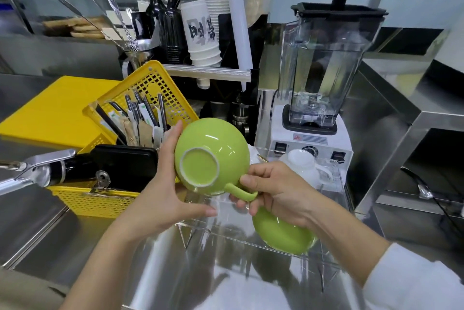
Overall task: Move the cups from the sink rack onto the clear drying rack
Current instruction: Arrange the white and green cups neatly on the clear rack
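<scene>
I hold a green cup (213,149) upside down above the left end of the clear drying rack (341,184). My right hand (273,189) pinches its handle. My left hand (163,191) cradles the cup's body from the left, thumb below and fingers behind. A second green cup (283,231) lies upside down on the rack, partly hidden under my right hand. A white cup (305,165) sits upside down at the rack's far end. The yellow mesh sink rack (98,203) stands to the left, behind my left hand.
A blender (324,71) stands behind the clear rack. The yellow rack holds a black tray (125,164), straws and sachets. A tap spout (32,171) juts in from the left over the sink. Stacked paper cups (200,30) and utensils stand at the back.
</scene>
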A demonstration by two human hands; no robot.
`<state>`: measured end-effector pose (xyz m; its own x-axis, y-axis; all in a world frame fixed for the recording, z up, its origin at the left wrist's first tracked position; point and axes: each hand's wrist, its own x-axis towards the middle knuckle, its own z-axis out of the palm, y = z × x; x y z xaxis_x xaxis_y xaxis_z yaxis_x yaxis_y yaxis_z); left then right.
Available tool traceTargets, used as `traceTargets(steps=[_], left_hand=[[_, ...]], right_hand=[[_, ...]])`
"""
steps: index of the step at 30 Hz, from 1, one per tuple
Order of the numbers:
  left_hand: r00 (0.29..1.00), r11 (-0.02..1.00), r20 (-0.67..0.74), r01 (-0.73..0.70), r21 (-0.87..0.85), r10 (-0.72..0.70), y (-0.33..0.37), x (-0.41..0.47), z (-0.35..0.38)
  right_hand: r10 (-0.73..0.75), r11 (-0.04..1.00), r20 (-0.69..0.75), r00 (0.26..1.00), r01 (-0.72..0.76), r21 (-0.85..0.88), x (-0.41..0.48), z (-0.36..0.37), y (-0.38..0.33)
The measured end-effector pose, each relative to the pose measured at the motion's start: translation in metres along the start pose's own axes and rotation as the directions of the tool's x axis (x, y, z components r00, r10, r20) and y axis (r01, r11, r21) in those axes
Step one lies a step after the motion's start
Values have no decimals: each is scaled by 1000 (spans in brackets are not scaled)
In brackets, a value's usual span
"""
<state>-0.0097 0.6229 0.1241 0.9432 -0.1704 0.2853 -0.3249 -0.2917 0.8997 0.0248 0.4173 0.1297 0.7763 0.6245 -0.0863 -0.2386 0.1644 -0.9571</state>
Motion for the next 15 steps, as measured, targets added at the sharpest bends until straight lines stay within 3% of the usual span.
traceTargets(steps=[3, 8, 12, 14, 15], left_hand=[[997, 941, -34, -55, 335, 71, -2, 6, -1], [991, 918, -120, -4, 396, 57, -2, 7, 2], [981, 875, -193, 121, 469, -32, -3, 2, 5], [975, 860, -218, 153, 486, -50, -3, 1, 6], [973, 848, -223, 171, 502, -64, -4, 0, 7]], right_hand=[[111, 989, 19, 994, -112, 95, 0, 1, 0], [164, 986, -55, 985, -166, -32, 1, 0, -10], [-86, 951, -265, 960, -1, -310, 2, 4, -6], [-215, 838, -199, 956, 76, -540, 2, 5, -4], [-250, 722, -137, 958, 90, -686, 1, 4, -2]])
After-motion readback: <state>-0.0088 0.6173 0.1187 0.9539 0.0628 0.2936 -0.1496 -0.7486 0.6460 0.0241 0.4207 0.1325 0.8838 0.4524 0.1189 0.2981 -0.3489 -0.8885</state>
